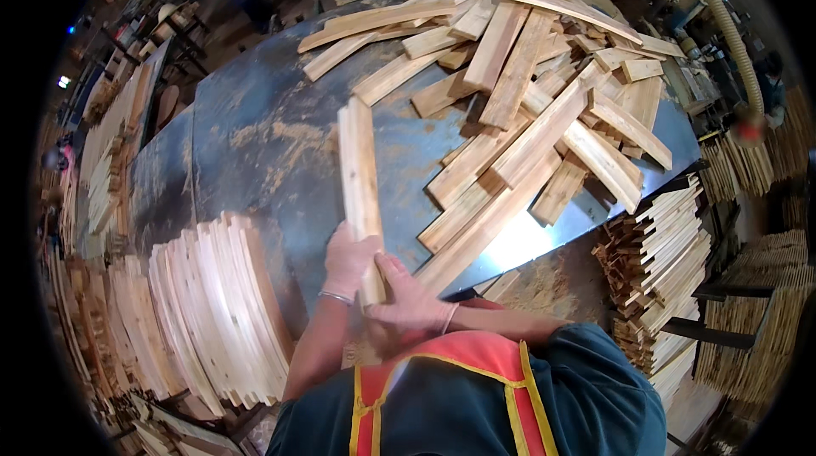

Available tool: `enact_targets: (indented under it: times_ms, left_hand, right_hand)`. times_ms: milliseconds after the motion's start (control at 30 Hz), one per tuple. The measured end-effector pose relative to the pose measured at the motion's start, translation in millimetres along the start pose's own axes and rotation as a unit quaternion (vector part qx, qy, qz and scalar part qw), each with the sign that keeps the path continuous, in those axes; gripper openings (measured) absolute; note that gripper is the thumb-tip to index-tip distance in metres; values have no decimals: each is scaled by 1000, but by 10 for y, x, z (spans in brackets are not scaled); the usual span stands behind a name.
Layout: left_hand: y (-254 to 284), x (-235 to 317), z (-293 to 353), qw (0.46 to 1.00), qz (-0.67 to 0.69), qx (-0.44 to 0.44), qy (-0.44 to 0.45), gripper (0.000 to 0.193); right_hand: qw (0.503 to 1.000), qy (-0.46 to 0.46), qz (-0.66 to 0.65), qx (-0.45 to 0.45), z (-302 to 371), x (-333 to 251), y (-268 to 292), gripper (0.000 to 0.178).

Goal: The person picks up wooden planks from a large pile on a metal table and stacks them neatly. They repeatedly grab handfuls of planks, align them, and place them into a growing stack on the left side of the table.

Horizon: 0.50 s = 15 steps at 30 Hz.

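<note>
A pale wooden slat (358,167) points away from me over the metal table (246,107), its near end close to my body. My left hand (349,262) is closed around its left side, a little above the near end. Lower down, my right hand (411,296) grips the near end from the right, thumb raised along the edge. It cannot be made out whether the slat is one piece or two laid together. Just right of my hands, a long board (493,226) slants out of the loose heap.
A loose heap of wooden boards (510,65) covers the table's far and right side. Neat rows of slats (217,303) stand at the left. Stacked slats (671,260) are at the right beyond the table edge. A ribbed hose (722,22) hangs far right; sawdust (293,137) is scattered about.
</note>
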<state>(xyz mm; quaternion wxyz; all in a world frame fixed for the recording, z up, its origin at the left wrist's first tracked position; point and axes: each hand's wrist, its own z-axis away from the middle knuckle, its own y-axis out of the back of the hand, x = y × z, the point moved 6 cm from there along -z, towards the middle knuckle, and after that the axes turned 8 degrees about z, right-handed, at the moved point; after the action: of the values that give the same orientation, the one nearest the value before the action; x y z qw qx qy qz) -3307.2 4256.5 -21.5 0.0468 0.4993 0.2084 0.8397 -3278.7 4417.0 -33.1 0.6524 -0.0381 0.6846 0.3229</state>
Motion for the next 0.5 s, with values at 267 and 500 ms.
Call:
enact_targets:
  times_ms: [267,500]
  left_hand:
    - [1352,-1945,1081,813,-530,236,38,83]
    - [1366,-1534,942,851,-466,241,14,98]
  right_hand:
    - [835,-103,182,509,-7,1286,2153,80]
    - [851,-75,-341,392,-553,1646,2566,39]
